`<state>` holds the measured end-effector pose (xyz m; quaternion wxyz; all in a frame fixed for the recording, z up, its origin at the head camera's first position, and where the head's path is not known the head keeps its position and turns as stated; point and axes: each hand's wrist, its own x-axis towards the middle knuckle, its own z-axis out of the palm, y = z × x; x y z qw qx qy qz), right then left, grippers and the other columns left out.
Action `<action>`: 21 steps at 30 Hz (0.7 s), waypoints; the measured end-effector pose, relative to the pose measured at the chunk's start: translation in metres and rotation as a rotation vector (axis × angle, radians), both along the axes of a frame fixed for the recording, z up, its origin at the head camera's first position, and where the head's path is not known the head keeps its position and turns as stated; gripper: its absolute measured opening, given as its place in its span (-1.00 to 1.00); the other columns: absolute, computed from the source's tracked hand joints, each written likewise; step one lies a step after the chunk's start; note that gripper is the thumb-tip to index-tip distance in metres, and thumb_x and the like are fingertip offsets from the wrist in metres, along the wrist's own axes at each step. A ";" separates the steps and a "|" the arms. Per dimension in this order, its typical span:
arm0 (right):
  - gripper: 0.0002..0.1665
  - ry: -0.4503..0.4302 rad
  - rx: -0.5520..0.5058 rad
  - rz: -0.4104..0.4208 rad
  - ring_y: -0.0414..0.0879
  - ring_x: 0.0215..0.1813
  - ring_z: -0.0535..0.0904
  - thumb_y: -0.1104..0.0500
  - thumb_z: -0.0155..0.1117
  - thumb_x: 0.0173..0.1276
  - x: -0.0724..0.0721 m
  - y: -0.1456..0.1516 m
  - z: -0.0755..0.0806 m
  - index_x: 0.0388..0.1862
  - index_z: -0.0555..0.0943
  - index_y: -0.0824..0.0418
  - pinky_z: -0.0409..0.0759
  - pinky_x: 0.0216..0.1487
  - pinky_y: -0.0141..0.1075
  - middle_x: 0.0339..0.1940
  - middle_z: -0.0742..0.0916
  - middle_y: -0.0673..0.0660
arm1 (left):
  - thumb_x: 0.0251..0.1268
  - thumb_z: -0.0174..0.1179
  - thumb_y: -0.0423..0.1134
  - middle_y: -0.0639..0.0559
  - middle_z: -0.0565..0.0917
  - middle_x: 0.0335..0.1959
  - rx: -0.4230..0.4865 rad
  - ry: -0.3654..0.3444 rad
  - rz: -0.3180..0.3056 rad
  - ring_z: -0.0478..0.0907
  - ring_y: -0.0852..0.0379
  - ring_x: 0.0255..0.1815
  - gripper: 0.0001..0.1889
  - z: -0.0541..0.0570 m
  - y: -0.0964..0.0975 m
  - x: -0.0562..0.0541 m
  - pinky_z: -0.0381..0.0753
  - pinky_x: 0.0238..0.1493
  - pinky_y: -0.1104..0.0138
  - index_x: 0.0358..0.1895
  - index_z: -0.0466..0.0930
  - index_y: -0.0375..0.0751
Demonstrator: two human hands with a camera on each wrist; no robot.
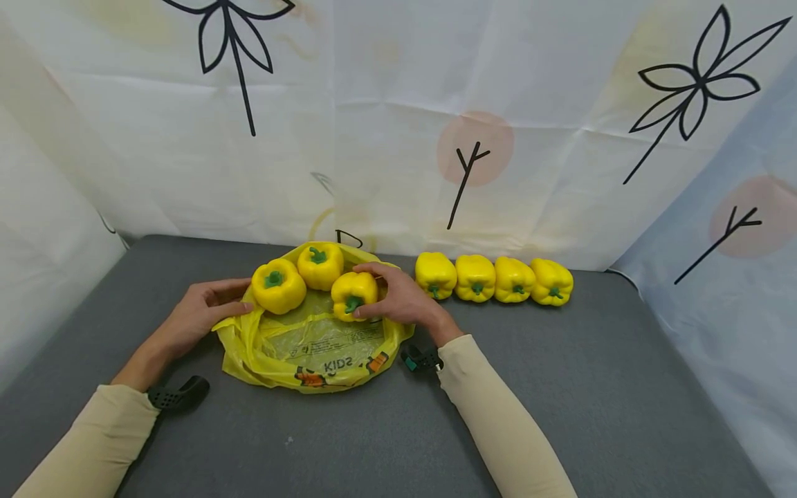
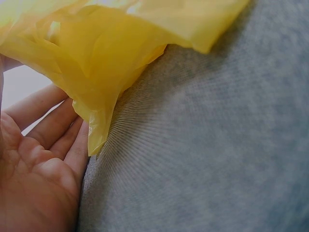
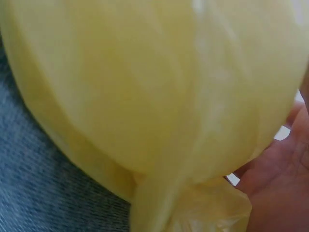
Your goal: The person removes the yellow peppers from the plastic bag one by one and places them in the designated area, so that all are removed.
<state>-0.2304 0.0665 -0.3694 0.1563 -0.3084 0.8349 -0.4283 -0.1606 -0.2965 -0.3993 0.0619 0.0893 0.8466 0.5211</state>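
A yellow plastic bag (image 1: 305, 384) lies spread open on the table, its rim bunched into a ring with printed lettering at the front. Two yellow bell peppers with green stems, one at the left (image 1: 279, 286) and one at the back (image 1: 320, 265), rest inside it. My right hand (image 1: 401, 294) grips a third bell pepper (image 1: 354, 296) over the bag's right part, fingers behind it and thumb near the stem. At the bag's left rim, my left hand (image 1: 202, 308) touches the plastic with fairly straight fingers. In the right wrist view, the bag (image 3: 145, 96) hides most of that hand.
Several more yellow bell peppers (image 1: 475, 278) stand side by side in a row at the back right of the grey table (image 1: 591, 387). Behind them hangs a white patterned curtain (image 1: 386, 138), with more cloth along both sides. Each wrist wears a black band.
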 end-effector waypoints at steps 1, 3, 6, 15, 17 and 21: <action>-0.10 -0.001 -0.004 0.005 -0.02 0.22 0.49 0.14 0.57 0.24 -0.001 0.000 0.000 0.52 0.39 0.15 0.52 0.19 -0.18 0.36 0.52 0.13 | 0.54 0.17 -0.16 -0.34 0.36 0.45 0.003 0.002 -0.002 0.38 0.49 0.18 -0.37 0.000 0.000 0.000 0.46 0.04 0.62 0.51 0.26 -0.40; -0.10 -0.008 -0.013 0.018 -0.02 0.23 0.49 0.16 0.56 0.24 -0.001 0.001 0.001 0.52 0.38 0.17 0.51 0.21 -0.18 0.37 0.52 0.14 | 0.54 0.17 -0.16 -0.35 0.35 0.45 0.008 0.005 -0.006 0.37 0.55 0.15 -0.38 0.000 0.000 0.000 0.46 0.04 0.62 0.51 0.26 -0.40; -0.11 -0.030 -0.028 0.036 -0.03 0.25 0.49 0.18 0.55 0.26 -0.002 0.002 0.001 0.53 0.37 0.19 0.50 0.24 -0.20 0.38 0.52 0.13 | 0.54 0.17 -0.16 -0.36 0.35 0.45 0.010 0.007 -0.008 0.36 0.55 0.16 -0.37 0.000 0.000 0.000 0.45 0.04 0.62 0.51 0.26 -0.41; -0.14 -0.101 -0.054 0.037 -0.04 0.28 0.49 0.12 0.49 0.33 -0.004 0.006 0.000 0.55 0.34 0.19 0.49 0.27 -0.16 0.37 0.53 0.12 | 0.54 0.18 -0.18 -0.37 0.36 0.44 0.014 0.018 -0.005 0.36 0.57 0.15 -0.38 -0.001 0.000 0.000 0.45 0.04 0.63 0.50 0.27 -0.42; -0.13 -0.107 -0.045 0.022 -0.03 0.30 0.48 0.08 0.48 0.34 -0.004 0.006 0.000 0.55 0.33 0.19 0.47 0.29 -0.15 0.37 0.53 0.12 | 0.54 0.18 -0.18 -0.37 0.35 0.44 0.011 0.020 -0.006 0.36 0.57 0.15 -0.38 -0.001 0.000 -0.001 0.45 0.04 0.63 0.50 0.27 -0.43; -0.10 -0.118 -0.025 -0.009 -0.02 0.36 0.45 0.04 0.48 0.32 -0.003 0.005 0.000 0.55 0.32 0.20 0.45 0.32 -0.13 0.40 0.51 0.13 | 0.54 0.18 -0.18 -0.37 0.36 0.44 0.014 0.022 -0.008 0.37 0.57 0.14 -0.39 -0.001 0.000 0.000 0.45 0.04 0.63 0.49 0.28 -0.43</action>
